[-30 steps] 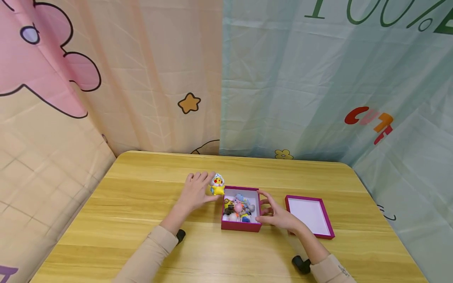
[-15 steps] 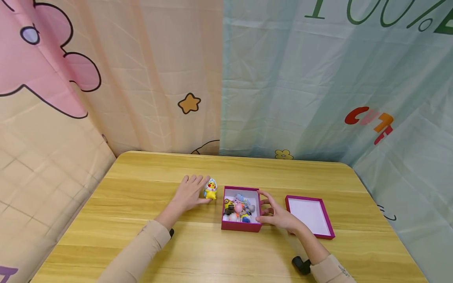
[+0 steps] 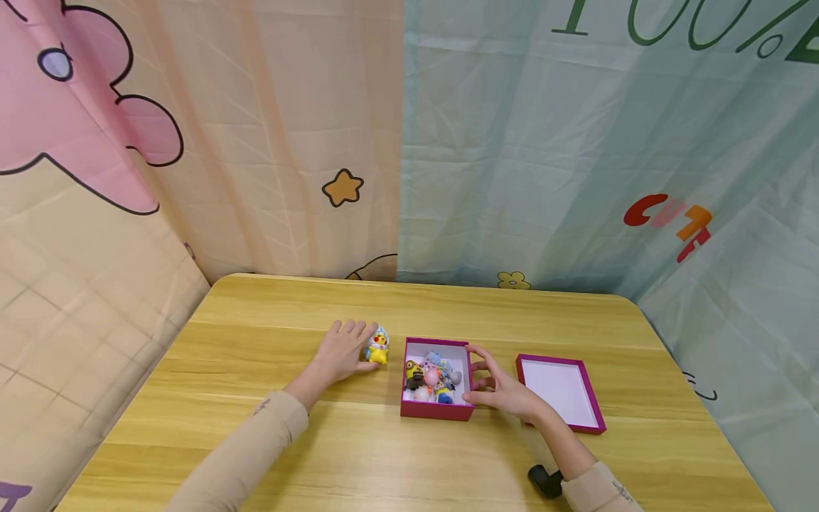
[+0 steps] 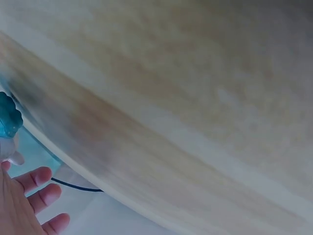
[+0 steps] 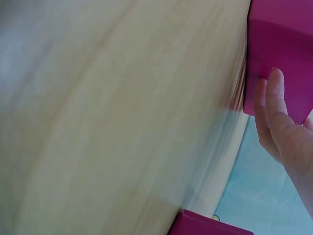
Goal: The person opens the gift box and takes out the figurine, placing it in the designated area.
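My left hand (image 3: 339, 353) holds a small yellow toy figurine (image 3: 378, 347) with a white and blue hood between thumb and fingers, left of the box. In the left wrist view, the figurine's teal hood (image 4: 9, 116) shows at the left edge, with three fingertips spread below it. An open magenta box (image 3: 435, 411) with a white inside stands at mid-table and contains several small toy figures (image 3: 432, 377). My right hand (image 3: 502, 387) grips the box's right side, thumb at the front corner and index finger at the back. The right wrist view shows fingers against the magenta wall (image 5: 288, 54).
The box's magenta-rimmed lid (image 3: 559, 392) lies on the wooden table (image 3: 269, 313) to the right, white inside up, partly behind the right forearm. Patterned curtains (image 3: 288, 128) hang behind the table's back edge.
My left hand has carried the figurine leftward and lower, from beside the box's back left corner to a spot apart from it. The right hand and the box have stayed in place.
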Demonstrator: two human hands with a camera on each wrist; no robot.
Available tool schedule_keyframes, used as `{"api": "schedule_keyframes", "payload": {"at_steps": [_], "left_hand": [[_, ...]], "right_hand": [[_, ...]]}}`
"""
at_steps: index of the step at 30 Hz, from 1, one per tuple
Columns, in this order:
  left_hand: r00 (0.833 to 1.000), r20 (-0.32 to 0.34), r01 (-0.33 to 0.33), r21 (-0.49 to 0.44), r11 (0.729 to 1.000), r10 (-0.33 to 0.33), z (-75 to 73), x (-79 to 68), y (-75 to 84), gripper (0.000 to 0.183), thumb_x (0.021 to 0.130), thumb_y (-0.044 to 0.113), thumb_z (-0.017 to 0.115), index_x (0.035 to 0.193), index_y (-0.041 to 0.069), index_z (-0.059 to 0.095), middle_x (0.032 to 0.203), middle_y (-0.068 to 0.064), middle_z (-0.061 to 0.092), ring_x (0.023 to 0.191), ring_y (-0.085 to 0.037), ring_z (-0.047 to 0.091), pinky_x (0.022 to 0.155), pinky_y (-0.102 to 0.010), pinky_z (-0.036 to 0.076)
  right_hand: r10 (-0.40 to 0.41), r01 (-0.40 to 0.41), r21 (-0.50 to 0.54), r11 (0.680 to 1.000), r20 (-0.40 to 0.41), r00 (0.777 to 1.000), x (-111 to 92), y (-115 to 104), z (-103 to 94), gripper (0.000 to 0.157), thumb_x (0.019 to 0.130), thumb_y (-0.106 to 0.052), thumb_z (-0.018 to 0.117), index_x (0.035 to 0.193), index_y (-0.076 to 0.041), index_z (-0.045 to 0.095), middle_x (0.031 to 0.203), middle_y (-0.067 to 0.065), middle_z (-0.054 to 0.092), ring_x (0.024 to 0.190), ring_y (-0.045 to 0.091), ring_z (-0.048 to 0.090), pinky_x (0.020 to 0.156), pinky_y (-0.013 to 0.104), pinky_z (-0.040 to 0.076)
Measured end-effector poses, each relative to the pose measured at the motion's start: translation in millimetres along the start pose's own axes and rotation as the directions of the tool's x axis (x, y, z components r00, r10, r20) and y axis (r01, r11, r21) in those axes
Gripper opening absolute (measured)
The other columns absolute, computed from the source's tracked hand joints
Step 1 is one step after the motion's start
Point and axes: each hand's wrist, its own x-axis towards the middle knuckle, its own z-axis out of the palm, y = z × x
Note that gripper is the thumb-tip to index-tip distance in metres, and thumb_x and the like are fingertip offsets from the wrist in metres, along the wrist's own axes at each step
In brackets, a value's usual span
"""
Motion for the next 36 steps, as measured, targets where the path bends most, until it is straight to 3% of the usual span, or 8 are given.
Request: {"api": "schedule_keyframes", "payload": {"at_steps": [17,25,36], "left_hand": [[0.998,0.066,0.025,-0.025,0.999,-0.023,-3.4,-2.0,-2.2,0.08,0.081,0.069,0.042,0.137,0.013,0.033,0.125,-0.014,0.046,0.11,-0.03,0.047,0.094,-0.048,0.036],[0.998,0.049,0.033,-0.074,0.997,-0.029,-3.4,-4.7,-2.3,0.078,0.08,0.065,0.046,0.135,0.01,0.037,0.123,-0.014,0.048,0.109,-0.03,0.048,0.092,-0.049,0.037],[0.998,0.042,0.053,-0.074,0.996,-0.05,-0.9,-10.6,-3.0,0.078,0.078,0.062,0.05,0.134,0.01,0.038,0.121,-0.013,0.047,0.107,-0.029,0.048,0.092,-0.049,0.037]], "right_hand": [[-0.017,0.017,-0.014,1.0,0.005,1.0,0,1,-0.3,0.082,0.083,-0.021,0.067,0.144,-0.02,0.013,0.131,0.024,0.033,0.104,0.03,0.048,0.085,0.042,0.045],[-0.008,0.008,-0.005,1.0,0.006,1.0,-1,-1,0.5,0.081,0.083,-0.02,0.067,0.144,-0.021,0.013,0.131,0.023,0.033,0.104,0.03,0.048,0.086,0.043,0.044],[0.001,-0.001,0.006,1.0,0.004,1.0,-2,-2,0.8,0.081,0.083,-0.019,0.067,0.144,-0.022,0.013,0.132,0.022,0.032,0.104,0.03,0.048,0.084,0.038,0.044]]}}
